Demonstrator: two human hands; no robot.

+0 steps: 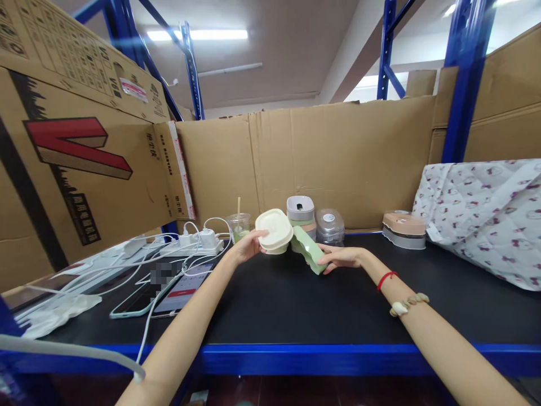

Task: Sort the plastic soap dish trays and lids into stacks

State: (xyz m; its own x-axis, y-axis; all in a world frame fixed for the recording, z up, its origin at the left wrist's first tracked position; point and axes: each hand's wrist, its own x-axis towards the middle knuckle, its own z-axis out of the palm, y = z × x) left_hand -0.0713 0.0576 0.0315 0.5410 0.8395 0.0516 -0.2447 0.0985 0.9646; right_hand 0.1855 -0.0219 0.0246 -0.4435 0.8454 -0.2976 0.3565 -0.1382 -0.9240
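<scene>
My left hand point(250, 246) grips the left side of a cream lidded container point(274, 230), held above the black tabletop. In my right hand point(341, 258) is a light green piece point(308, 250), tilted with its lower right end between thumb and fingers. The green piece's upper end is close to the cream container; whether they touch I cannot tell. Just behind them stands a stack of containers point(300, 208) with a pale lilac top, beside clear plastic containers point(330, 226).
Cables, a power strip point(211, 248) and phones point(141, 299) lie at the left, near a clear cup point(239, 225) with a straw. Toward the right are peach and grey containers point(404, 228) and a patterned bag point(486, 214). Cardboard point(338, 163) walls the back.
</scene>
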